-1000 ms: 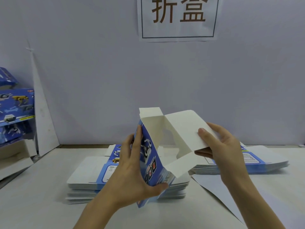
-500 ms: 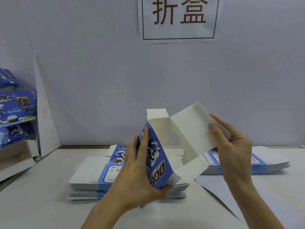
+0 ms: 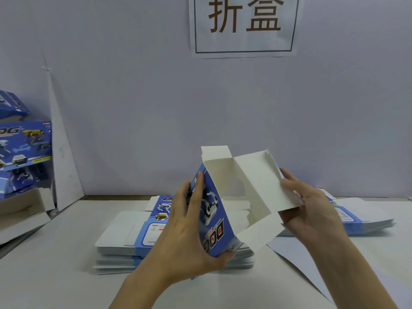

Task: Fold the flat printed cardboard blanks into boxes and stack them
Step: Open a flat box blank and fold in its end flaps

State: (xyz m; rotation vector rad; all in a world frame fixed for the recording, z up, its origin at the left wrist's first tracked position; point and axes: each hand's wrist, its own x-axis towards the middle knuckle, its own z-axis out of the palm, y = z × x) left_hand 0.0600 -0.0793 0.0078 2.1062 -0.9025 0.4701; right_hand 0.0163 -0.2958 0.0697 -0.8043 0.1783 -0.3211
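The blue printed face of the half-opened box (image 3: 214, 221) is gripped by the left hand (image 3: 189, 230), with fingers laid up the print and the thumb hooked under the lower corner. The white side panel (image 3: 260, 181) is pinched by the right hand (image 3: 312, 210), thumb on the inner face and fingers behind.

The step appears to be squaring the sleeve. The printed face is best kept steady while the white panel is swung round on its scored crease, not bent mid-panel.

The box is held in the air above the stack of flat blanks (image 3: 124, 241) on the table (image 3: 55, 275). Its long axis is nearly upright, the top leaning slightly left. The open end and small flap (image 3: 215, 152) are pointed up, and the lettering is at the lower end.
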